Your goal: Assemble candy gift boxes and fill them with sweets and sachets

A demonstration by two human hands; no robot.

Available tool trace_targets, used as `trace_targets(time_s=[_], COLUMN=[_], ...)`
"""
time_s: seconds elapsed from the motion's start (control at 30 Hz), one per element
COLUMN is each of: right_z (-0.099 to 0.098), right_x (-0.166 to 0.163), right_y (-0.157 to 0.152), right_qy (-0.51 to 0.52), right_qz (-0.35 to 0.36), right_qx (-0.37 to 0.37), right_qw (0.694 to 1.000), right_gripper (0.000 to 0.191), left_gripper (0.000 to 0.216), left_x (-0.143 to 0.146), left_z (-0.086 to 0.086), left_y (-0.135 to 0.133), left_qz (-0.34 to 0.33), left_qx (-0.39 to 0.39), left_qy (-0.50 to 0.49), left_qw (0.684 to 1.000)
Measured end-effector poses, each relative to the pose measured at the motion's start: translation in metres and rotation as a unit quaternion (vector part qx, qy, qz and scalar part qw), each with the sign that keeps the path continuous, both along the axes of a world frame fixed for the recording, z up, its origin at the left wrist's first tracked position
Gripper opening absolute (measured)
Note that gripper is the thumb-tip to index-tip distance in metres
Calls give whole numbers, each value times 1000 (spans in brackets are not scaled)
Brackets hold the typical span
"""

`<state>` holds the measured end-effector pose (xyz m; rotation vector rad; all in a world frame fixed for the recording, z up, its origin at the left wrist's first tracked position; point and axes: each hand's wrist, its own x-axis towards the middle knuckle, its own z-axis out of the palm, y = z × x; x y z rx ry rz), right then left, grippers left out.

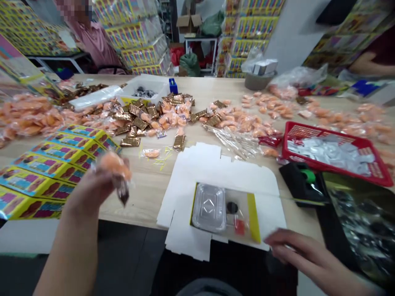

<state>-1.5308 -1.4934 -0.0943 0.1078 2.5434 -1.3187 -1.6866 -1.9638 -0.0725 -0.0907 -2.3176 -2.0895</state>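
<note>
My left hand (92, 185) is raised over the table's left side, closed round an orange piece in clear wrap (113, 162) and a brown packet (122, 191); both are blurred. A shallow yellow-edged box (254, 218) lies on flattened white cardboard (197, 164) in front of me. Inside it are a clear plastic tray (209, 207), a round black piece (232, 207) and a small red packet (239, 227). Just right of the box's near corner is my right hand (296, 248), slightly blurred, its fingers loosely stretched and nothing visible in them.
Yellow printed boxes (46, 172) stand at left. Piles of wrapped orange pieces (243, 119) and brown packets (135, 117) lie across the table. A red basket (286, 139) of silvery packets, a tape dispenser (304, 185) and a black bin (327, 230) are at right. A person (98, 45) sits opposite.
</note>
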Motion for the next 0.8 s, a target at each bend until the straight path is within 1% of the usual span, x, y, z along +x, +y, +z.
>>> trace_targets(time_s=[0.03, 0.07, 0.1, 0.13, 0.17, 0.2, 0.23, 0.27, 0.33, 0.4, 0.47, 0.5, 0.53, 0.57, 0.6, 0.63, 0.7, 0.73, 0.8], right_z=[7, 11, 14, 14, 13, 10, 5, 1, -8, -15, -19, -21, -23, -25, -27, -28, -30, -31, -30], right_x=[-6, -14, -20, -26, -29, -31, -32, -31, -29, -28, -27, -27, -28, -28, -28, -28, -28, -29, -32], right_y=[-28, -56, -82, -105, -122, -134, -139, -139, -125, -101, -77, -67, -59, -53, -49, -46, -43, -43, -44], right_qy=[9, 9, 10, 21, 38, 61, 89, 117, 150, 141, 115, 105, 100, 99, 98, 97, 97, 95, 98], right_qz=[47, 94, 141, 182, 211, 221, 212, 183, 78, -52, -156, -190, -212, -227, -237, -245, -252, -250, -228], right_qx=[-27, -60, -82, -80, -74, -62, -54, -54, -88, -146, -186, -192, -191, -185, -177, -168, -149, -139, -120], right_qw=[998, 994, 987, 980, 974, 971, 972, 975, 982, 978, 963, 957, 953, 951, 950, 950, 951, 953, 961], right_gripper=[34, 37, 46, 52, 53, 50, 43, 35, 23, 24, 32, 35, 37, 38, 39, 39, 38, 37, 32], left_gripper=[21, 19, 14, 13, 16, 19, 19, 22, 32, 43, 51, 55, 57, 54, 49, 44, 42, 42, 45], left_x=[32, 59, 80, 96, 105, 110, 109, 106, 95, 84, 77, 76, 76, 77, 78, 80, 85, 88, 94], left_z=[1, 0, -3, -7, -12, -17, -22, -26, -30, -33, -37, -40, -45, -50, -56, -62, -70, -72, -71], left_y=[6, 20, 40, 64, 89, 112, 132, 146, 160, 161, 160, 161, 163, 167, 171, 175, 180, 181, 181], left_qz=[-69, -165, -248, -289, -328, -355, -346, -346, -332, -306, -233, -185, -144, -115, -106, -120, -187, -219, -267], left_qx=[-22, -52, -92, -118, -134, -152, -172, -188, -195, -160, -107, -93, -97, -120, -161, -214, -323, -369, -432], left_qy=[-65, -112, -132, -128, -106, -72, -36, -5, 39, 52, 55, 62, 80, 112, 153, 194, 241, 242, 217], left_qw=[995, 979, 955, 941, 929, 920, 922, 919, 922, 937, 965, 976, 982, 980, 969, 950, 896, 870, 834])
